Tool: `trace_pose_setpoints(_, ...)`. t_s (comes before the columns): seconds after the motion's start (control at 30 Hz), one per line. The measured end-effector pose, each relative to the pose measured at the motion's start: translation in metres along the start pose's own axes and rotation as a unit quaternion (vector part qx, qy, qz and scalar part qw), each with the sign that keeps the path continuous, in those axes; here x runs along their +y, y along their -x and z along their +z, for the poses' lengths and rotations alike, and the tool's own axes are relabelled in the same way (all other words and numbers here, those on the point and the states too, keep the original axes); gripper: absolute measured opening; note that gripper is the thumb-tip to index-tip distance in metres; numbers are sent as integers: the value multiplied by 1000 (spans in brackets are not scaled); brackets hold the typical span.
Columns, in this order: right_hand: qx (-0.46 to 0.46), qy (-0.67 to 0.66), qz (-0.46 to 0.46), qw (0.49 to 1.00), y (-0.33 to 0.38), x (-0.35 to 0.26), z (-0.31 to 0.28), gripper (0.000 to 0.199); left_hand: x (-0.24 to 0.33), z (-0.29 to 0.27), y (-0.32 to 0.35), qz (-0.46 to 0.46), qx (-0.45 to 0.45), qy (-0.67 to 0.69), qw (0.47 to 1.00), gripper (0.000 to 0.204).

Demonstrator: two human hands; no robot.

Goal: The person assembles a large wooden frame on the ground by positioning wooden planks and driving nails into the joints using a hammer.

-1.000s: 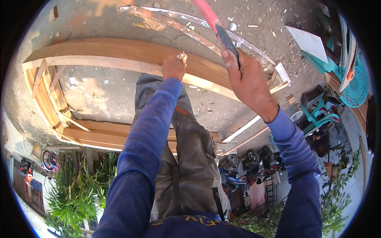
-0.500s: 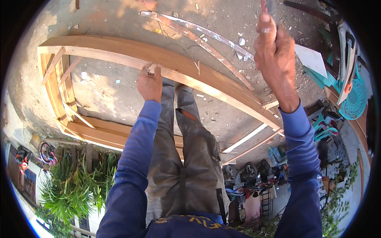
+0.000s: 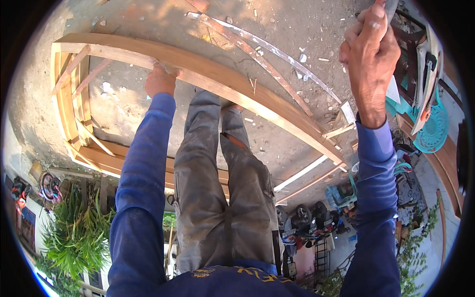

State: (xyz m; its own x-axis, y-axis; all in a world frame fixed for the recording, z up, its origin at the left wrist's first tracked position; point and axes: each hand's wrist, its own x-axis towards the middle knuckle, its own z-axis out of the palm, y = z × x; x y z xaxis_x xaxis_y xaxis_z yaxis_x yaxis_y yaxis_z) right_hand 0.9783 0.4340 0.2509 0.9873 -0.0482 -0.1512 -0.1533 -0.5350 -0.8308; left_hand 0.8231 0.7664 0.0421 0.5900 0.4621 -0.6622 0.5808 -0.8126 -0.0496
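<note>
A large wooden frame [image 3: 217,81] with a curved far side lies before me, its slats joining the layered boards at the left end. My left hand [image 3: 161,79] is closed over the upper edge of the curved side, left of my legs, with its fingertips partly hidden. Raised at the upper right, my right hand [image 3: 371,64] is wrapped round a tool with a reddish and grey handle [image 3: 388,6]; the rest of the tool is cut off by the picture's edge. Two thin nail-like pieces [image 3: 253,85] stick up from the curved board, to the right of my left hand.
Beyond the frame, loose painted strips [image 3: 262,59] lie on the dirt among scattered chips. A teal plastic chair [image 3: 433,126] stands at the right. Parked motorcycles [image 3: 307,215] are at the lower right, and a leafy plant [image 3: 74,232] grows at the lower left.
My left hand has moved left along the curved board. My right hand has shifted right and slightly up, still around the tool. The view has shifted a little.
</note>
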Motion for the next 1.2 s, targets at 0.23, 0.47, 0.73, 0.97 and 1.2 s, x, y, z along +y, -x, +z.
trace_pose_setpoints(0.23, -403, 130, 484, 766, 98, 66, -10, 60, 4, 13, -14, 0, 40, -46, 998, 84)
trace_pose_setpoints(0.47, -90, -14, -17, 996, -24, -36, 12, 40, -2, 13, -14, 34, 2, -38, 999, 69)
trace_pose_setpoints(0.73, -353, 272, 325, 834, 123, 80, -4, 58, 17, 6, -15, 39, -29, -50, 998, 70)
trace_pose_setpoints(0.97, -78, 158, 30, 984, 6, -17, 28, 46, 0, 6, -9, 43, -5, -34, 998, 71)
trace_pose_setpoints(1.2, -360, 238, 491, 757, 146, 82, 7, 47, 13, 11, -11, 59, -11, -20, 998, 70)
